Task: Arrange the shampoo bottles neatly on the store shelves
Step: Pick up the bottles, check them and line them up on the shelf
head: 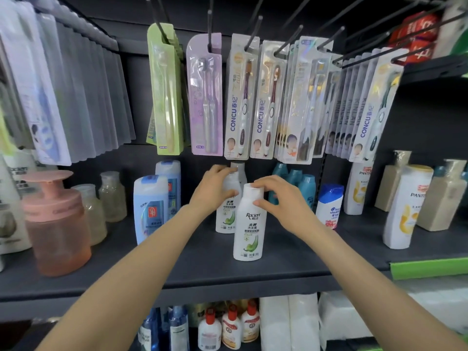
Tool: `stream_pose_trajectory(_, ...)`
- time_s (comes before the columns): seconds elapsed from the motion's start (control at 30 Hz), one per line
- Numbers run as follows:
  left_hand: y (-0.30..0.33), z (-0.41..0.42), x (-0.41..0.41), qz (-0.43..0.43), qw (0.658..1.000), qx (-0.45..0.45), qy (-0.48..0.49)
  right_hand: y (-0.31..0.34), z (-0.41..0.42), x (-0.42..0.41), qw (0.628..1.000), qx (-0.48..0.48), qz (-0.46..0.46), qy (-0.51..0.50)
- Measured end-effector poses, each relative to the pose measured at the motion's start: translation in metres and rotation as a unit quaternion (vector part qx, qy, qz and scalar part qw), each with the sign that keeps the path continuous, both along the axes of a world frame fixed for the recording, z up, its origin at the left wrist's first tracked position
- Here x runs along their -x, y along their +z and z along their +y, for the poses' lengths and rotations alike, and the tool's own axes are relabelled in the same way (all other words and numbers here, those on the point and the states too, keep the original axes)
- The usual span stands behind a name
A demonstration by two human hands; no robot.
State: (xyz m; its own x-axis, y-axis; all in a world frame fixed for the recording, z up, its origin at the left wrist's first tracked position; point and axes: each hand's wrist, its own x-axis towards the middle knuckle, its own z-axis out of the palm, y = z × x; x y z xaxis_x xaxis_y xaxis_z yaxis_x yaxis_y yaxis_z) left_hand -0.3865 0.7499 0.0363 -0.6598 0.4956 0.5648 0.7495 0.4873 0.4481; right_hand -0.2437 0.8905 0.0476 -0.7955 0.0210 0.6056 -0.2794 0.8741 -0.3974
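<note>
Head view shows a dark shelf (291,262) running across a store rack, with packs of toothbrushes (253,97) hanging on hooks above it. On its left stands a big pink pump jar (54,224), and on its right a white and gold bottle (405,206). Two blue bottles (152,206) stand left of centre, teal ones (296,178) right of centre at the back. Near the middle, upright, is the front white bottle (249,224) labelled Racien, with the rear white bottle (228,198) just behind and to its left. The right hand (286,201) has thumb and fingers curled around the front bottle's cap. The left hand (212,191) wraps the rear bottle's upper part.
</note>
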Motion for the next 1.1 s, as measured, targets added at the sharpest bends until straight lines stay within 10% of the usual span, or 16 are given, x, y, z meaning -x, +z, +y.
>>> stream_pose_trajectory(0.7,-0.039,-0.031,-0.041,0.059,0.987,-0.146,0.035,0.000,-0.013,-0.003,0.999,0.026,0.012,-0.019)
stream_pose_trajectory(1.1,-0.002,-0.097,-0.104,0.021,0.910,-0.414,0.008,-0.004,-0.068,-0.017,0.995,0.059,-0.027,0.070)
